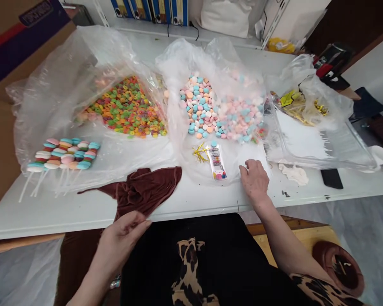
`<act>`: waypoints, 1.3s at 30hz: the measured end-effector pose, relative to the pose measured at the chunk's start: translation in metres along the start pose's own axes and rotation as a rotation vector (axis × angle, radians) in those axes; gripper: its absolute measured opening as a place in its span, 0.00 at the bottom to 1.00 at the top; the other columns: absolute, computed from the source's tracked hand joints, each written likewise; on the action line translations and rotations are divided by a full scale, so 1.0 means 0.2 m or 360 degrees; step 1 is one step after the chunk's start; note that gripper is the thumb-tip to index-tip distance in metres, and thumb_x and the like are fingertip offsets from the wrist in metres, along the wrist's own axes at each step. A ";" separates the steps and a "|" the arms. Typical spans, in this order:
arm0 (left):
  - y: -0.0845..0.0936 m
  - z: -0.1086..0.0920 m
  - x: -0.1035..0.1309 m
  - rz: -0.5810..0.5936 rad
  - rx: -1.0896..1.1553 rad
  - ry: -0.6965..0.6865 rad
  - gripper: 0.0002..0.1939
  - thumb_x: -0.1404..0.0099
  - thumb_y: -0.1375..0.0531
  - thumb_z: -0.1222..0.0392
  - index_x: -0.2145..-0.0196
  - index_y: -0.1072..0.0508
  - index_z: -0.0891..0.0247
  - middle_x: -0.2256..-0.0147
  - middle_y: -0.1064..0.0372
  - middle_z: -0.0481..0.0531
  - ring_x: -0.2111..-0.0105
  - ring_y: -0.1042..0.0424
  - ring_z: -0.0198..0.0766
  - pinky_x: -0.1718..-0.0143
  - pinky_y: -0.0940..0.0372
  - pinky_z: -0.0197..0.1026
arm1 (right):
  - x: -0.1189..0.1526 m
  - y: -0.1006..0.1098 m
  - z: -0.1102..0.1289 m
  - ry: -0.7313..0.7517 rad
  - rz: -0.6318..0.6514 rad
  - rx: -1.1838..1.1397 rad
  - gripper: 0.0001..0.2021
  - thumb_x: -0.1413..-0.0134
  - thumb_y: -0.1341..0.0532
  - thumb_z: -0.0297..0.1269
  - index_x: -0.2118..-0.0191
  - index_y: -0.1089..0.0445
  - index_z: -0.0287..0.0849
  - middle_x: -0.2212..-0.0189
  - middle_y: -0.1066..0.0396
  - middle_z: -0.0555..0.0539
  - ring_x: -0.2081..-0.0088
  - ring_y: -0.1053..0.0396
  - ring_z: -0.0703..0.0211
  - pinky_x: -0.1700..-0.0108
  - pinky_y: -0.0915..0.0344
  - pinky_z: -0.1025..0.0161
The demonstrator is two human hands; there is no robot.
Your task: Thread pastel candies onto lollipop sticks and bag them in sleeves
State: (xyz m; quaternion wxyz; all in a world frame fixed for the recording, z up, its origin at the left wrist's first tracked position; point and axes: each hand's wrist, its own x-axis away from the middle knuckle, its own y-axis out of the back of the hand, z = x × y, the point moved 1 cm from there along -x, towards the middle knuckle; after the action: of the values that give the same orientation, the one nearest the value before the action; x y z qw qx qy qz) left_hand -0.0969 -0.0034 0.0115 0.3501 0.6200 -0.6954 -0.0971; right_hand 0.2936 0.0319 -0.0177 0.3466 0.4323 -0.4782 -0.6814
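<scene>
My left hand [124,236] is at the table's front edge, fingers curled and thumb pressed toward them; I cannot make out anything between them. Just behind it lies a crumpled dark brown cloth [143,189]. My right hand [255,178] is over the table's right half, palm down, fingers a little bent and thumb apart, with nothing visible in it. Left of it are a small printed label [217,162], a blue candy [213,144] at its top, and gold twist ties [201,153]. Skewers of stacked candies [67,153] with white sticks lie on plastic at the left.
Clear bags hold colourful ring candies [127,110] and pastel button candies [201,104]. A clear tray [325,161] stands right, near a bag of gold ties [293,106], a white crumpled tissue [293,173] and a black phone-like object [332,178]. A cardboard box [3,157] borders the left.
</scene>
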 end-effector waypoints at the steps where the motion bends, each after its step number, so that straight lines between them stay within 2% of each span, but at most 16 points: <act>1: -0.05 -0.07 -0.03 0.0091 0.0061 -0.0075 0.15 0.45 0.38 0.49 0.80 0.33 0.61 0.81 0.40 0.44 0.78 0.42 0.33 0.76 0.46 0.34 | 0.02 0.00 0.04 0.0071 0.0006 -0.0082 0.08 0.40 0.46 0.36 0.63 0.31 0.40 0.66 0.30 0.44 0.66 0.34 0.54 0.66 0.46 0.61; 3: -0.13 -0.20 -0.07 0.0224 0.0197 -0.0229 0.15 0.45 0.38 0.51 0.81 0.35 0.62 0.80 0.41 0.45 0.76 0.42 0.33 0.74 0.46 0.34 | 0.04 -0.01 0.15 0.0245 0.0068 -0.0250 0.09 0.39 0.48 0.34 0.66 0.31 0.42 0.68 0.29 0.46 0.67 0.34 0.57 0.66 0.46 0.62; 6: -0.24 -0.33 -0.11 0.0239 0.0407 -0.0311 0.17 0.46 0.36 0.54 0.83 0.37 0.63 0.81 0.43 0.44 0.77 0.45 0.31 0.74 0.46 0.34 | 0.03 -0.02 0.32 0.0451 0.0169 -0.0361 0.10 0.39 0.48 0.32 0.67 0.31 0.42 0.68 0.28 0.46 0.67 0.32 0.57 0.66 0.46 0.63; 8: -0.29 -0.38 -0.13 0.0227 0.0531 -0.0321 0.16 0.46 0.36 0.56 0.84 0.36 0.63 0.82 0.43 0.45 0.78 0.44 0.31 0.75 0.46 0.34 | 0.01 -0.01 0.39 0.0497 0.0240 -0.0407 0.09 0.40 0.47 0.31 0.67 0.30 0.42 0.69 0.26 0.46 0.67 0.31 0.57 0.67 0.46 0.63; 10: -0.30 -0.38 -0.17 0.0180 0.0624 -0.0371 0.11 0.43 0.38 0.57 0.80 0.28 0.63 0.80 0.37 0.48 0.78 0.40 0.33 0.74 0.43 0.35 | 0.01 0.01 0.45 0.0534 0.0360 -0.0513 0.08 0.41 0.46 0.32 0.67 0.30 0.44 0.69 0.26 0.48 0.67 0.30 0.57 0.67 0.45 0.63; 12: -0.23 -0.33 -0.25 -0.0083 0.0610 -0.0445 0.08 0.40 0.41 0.58 0.68 0.22 0.61 0.70 0.28 0.52 0.74 0.33 0.35 0.71 0.38 0.36 | 0.02 0.01 0.50 0.0635 0.0506 -0.0634 0.08 0.41 0.46 0.34 0.68 0.31 0.45 0.70 0.25 0.51 0.68 0.30 0.58 0.68 0.44 0.63; 14: -0.08 -0.23 -0.34 -0.0552 0.0375 -0.0461 0.11 0.39 0.42 0.60 0.61 0.21 0.59 0.63 0.26 0.54 0.66 0.29 0.38 0.62 0.35 0.38 | 0.04 0.00 0.56 0.0788 0.0600 -0.0716 0.08 0.41 0.47 0.34 0.67 0.31 0.45 0.69 0.25 0.51 0.68 0.29 0.58 0.68 0.43 0.63; 16: 0.10 -0.10 -0.43 -0.0980 -0.0033 -0.0333 0.12 0.38 0.42 0.62 0.60 0.22 0.60 0.60 0.28 0.56 0.59 0.29 0.42 0.55 0.36 0.42 | 0.06 -0.02 0.62 0.0907 0.0661 -0.0753 0.08 0.41 0.48 0.35 0.67 0.31 0.45 0.69 0.25 0.51 0.68 0.29 0.57 0.68 0.42 0.63; 18: 0.26 0.01 -0.48 -0.1240 -0.0478 -0.0083 0.14 0.37 0.44 0.62 0.57 0.23 0.62 0.58 0.30 0.59 0.56 0.30 0.47 0.53 0.37 0.46 | 0.09 -0.04 0.67 0.0985 0.0712 -0.0772 0.09 0.41 0.48 0.34 0.67 0.32 0.45 0.70 0.25 0.50 0.69 0.28 0.57 0.68 0.41 0.63; 21: 0.41 0.15 -0.54 -0.1322 -0.0948 0.0246 0.18 0.36 0.46 0.61 0.50 0.26 0.62 0.55 0.32 0.63 0.54 0.31 0.52 0.55 0.38 0.50 | 0.12 -0.06 0.74 0.1075 0.0741 -0.0796 0.09 0.41 0.49 0.34 0.67 0.32 0.45 0.70 0.25 0.50 0.68 0.28 0.57 0.66 0.39 0.63; 24: 0.45 0.23 -0.57 -0.1223 -0.1124 0.0411 0.17 0.35 0.47 0.60 0.53 0.25 0.62 0.55 0.32 0.64 0.54 0.32 0.54 0.57 0.39 0.51 | 0.14 -0.09 0.79 0.1135 0.0750 -0.0777 0.10 0.40 0.50 0.34 0.66 0.32 0.45 0.70 0.26 0.49 0.68 0.28 0.56 0.65 0.38 0.62; 31: 0.50 0.29 -0.64 -0.1127 -0.1226 0.0339 0.15 0.34 0.50 0.61 0.62 0.23 0.63 0.58 0.31 0.64 0.54 0.34 0.55 0.57 0.41 0.52 | 0.17 -0.14 0.83 0.1108 0.0953 -0.0775 0.10 0.39 0.50 0.35 0.66 0.32 0.45 0.69 0.27 0.49 0.67 0.29 0.56 0.64 0.39 0.61; 33: 0.52 0.28 -0.63 -0.1201 -0.1096 0.0280 0.15 0.35 0.49 0.62 0.65 0.22 0.63 0.59 0.31 0.63 0.54 0.35 0.54 0.56 0.41 0.53 | 0.17 -0.13 0.84 0.1061 0.1030 -0.0839 0.10 0.40 0.49 0.35 0.66 0.32 0.46 0.69 0.27 0.50 0.66 0.30 0.56 0.63 0.39 0.60; 35: 0.50 0.25 -0.60 -0.1367 -0.0758 0.0200 0.11 0.37 0.45 0.62 0.68 0.22 0.62 0.61 0.31 0.60 0.55 0.35 0.51 0.54 0.41 0.51 | 0.18 -0.11 0.88 0.0994 0.1086 -0.0948 0.09 0.41 0.48 0.35 0.67 0.31 0.46 0.70 0.27 0.50 0.66 0.30 0.56 0.62 0.39 0.60; 37: 0.43 0.20 -0.53 -0.1467 -0.0154 0.0070 0.06 0.42 0.40 0.62 0.72 0.22 0.62 0.64 0.32 0.56 0.58 0.34 0.46 0.54 0.41 0.48 | 0.18 -0.09 0.92 0.0895 0.1138 -0.1134 0.10 0.41 0.47 0.37 0.67 0.30 0.46 0.70 0.26 0.50 0.66 0.30 0.56 0.60 0.38 0.59; 39: 0.28 0.11 -0.45 -0.1307 0.0634 -0.0027 0.04 0.48 0.35 0.60 0.73 0.22 0.62 0.68 0.33 0.51 0.65 0.33 0.39 0.59 0.39 0.43 | 0.20 -0.07 0.97 0.0736 0.1182 -0.1418 0.10 0.41 0.46 0.40 0.65 0.27 0.47 0.65 0.24 0.49 0.62 0.29 0.54 0.56 0.36 0.57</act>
State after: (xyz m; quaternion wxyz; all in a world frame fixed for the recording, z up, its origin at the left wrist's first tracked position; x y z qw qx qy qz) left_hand -0.1566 0.0854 -0.0062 0.1509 0.8988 -0.3999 -0.0972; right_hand 0.0978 0.0694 -0.0090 0.8021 0.1874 -0.1790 -0.5380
